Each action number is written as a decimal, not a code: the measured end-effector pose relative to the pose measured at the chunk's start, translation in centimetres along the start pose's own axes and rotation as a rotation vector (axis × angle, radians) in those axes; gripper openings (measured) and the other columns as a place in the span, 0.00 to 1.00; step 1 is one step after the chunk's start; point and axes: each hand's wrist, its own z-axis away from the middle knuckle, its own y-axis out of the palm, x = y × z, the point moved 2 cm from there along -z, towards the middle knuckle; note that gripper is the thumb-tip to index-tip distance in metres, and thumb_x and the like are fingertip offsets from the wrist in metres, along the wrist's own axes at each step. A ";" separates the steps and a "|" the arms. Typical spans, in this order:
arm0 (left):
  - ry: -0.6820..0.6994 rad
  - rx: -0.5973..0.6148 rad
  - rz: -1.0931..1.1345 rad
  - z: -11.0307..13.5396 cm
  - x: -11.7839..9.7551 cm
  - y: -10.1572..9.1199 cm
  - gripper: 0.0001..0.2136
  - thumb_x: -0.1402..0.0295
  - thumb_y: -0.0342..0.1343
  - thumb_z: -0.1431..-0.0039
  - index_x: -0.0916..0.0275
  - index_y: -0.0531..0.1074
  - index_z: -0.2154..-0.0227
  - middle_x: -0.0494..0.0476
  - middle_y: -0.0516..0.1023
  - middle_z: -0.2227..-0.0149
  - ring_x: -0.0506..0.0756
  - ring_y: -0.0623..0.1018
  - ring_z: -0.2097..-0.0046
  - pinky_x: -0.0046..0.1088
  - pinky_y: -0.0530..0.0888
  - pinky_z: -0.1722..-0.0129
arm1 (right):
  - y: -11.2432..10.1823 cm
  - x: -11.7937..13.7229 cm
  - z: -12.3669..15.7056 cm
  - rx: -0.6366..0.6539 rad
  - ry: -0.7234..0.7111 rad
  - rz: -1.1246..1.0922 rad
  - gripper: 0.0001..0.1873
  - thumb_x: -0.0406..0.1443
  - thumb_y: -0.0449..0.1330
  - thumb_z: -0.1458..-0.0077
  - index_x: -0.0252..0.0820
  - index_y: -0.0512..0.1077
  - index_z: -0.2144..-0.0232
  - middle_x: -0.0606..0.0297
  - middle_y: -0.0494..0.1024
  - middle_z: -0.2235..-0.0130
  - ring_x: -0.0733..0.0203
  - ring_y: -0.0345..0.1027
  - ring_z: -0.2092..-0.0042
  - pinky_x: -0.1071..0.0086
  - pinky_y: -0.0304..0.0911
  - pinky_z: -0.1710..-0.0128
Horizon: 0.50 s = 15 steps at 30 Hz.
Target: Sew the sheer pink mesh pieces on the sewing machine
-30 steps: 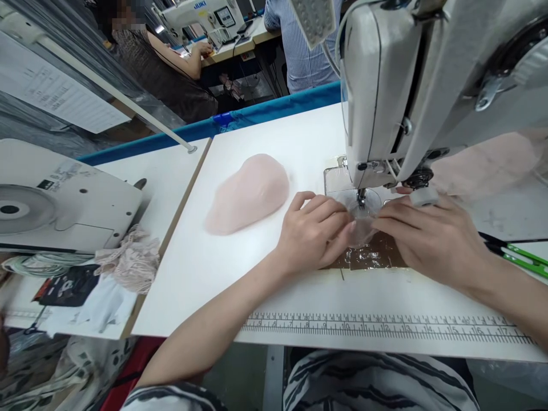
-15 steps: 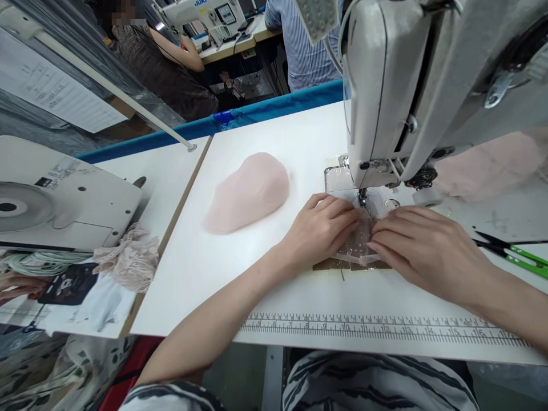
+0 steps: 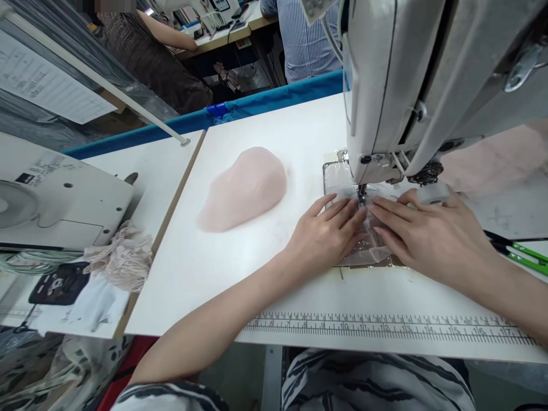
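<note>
Under the needle (image 3: 362, 193) of a sewing machine (image 3: 385, 85) lies a sheer, pale piece of fabric (image 3: 373, 252). My left hand (image 3: 327, 231) rests flat to the left of the needle, fingers stretched out and slightly apart on the fabric. From the right, my right hand (image 3: 432, 237) reaches in with its fingers extended over the fabric, their tips close to the presser foot. Part of the fabric is hidden beneath both hands.
A pink fabric stack (image 3: 248, 188) sits left on the white table (image 3: 180, 291). Green-handled snips (image 3: 524, 254) lie right, near more pink fabric (image 3: 500, 162). A printed ruler (image 3: 385, 330) follows the front edge. Another machine (image 3: 64, 194) stands left; two people (image 3: 306, 40) are beyond.
My fingers have flattened and spread over the fabric, where before they were more bent. The right hand has moved up slightly towards the needle. The view has shifted slightly.
</note>
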 end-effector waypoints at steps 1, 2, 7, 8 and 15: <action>-0.004 0.003 -0.007 0.0 0.0 0.0 0.16 0.64 0.49 0.29 0.69 0.74 0.48 0.65 0.79 0.48 0.58 0.78 0.45 0.42 0.72 0.40 | 0.0 0.0 0.0 0.000 0.001 0.003 0.20 0.36 0.46 0.31 0.34 0.74 0.49 0.57 0.84 0.58 0.51 0.74 0.57 0.55 0.56 0.52; -0.008 0.005 -0.016 -0.1 -0.1 0.0 0.16 0.64 0.48 0.29 0.69 0.74 0.48 0.64 0.80 0.48 0.58 0.79 0.45 0.42 0.72 0.40 | 0.0 -0.1 -0.1 -0.002 0.000 0.004 0.20 0.36 0.46 0.31 0.34 0.75 0.49 0.57 0.84 0.58 0.51 0.74 0.57 0.56 0.56 0.52; 0.004 0.006 -0.043 -0.2 -0.1 -0.1 0.17 0.63 0.49 0.29 0.69 0.75 0.49 0.65 0.80 0.49 0.58 0.79 0.46 0.43 0.71 0.39 | 0.1 -0.2 -0.1 -0.014 -0.003 0.012 0.20 0.36 0.48 0.32 0.31 0.74 0.48 0.56 0.84 0.59 0.49 0.74 0.58 0.55 0.57 0.53; 0.008 0.003 -0.039 -0.2 -0.1 -0.1 0.17 0.63 0.49 0.29 0.70 0.75 0.49 0.65 0.80 0.49 0.58 0.79 0.46 0.43 0.71 0.39 | 0.1 -0.3 -0.1 -0.022 0.000 0.011 0.20 0.36 0.49 0.32 0.32 0.74 0.48 0.56 0.84 0.60 0.48 0.74 0.58 0.54 0.58 0.53; -0.018 0.012 -0.005 -0.2 -0.2 0.0 0.16 0.64 0.49 0.29 0.68 0.75 0.48 0.65 0.80 0.49 0.59 0.79 0.46 0.45 0.72 0.39 | 0.4 -0.3 0.0 -0.035 -0.008 -0.033 0.18 0.36 0.50 0.33 0.36 0.75 0.49 0.57 0.84 0.61 0.48 0.74 0.58 0.53 0.60 0.54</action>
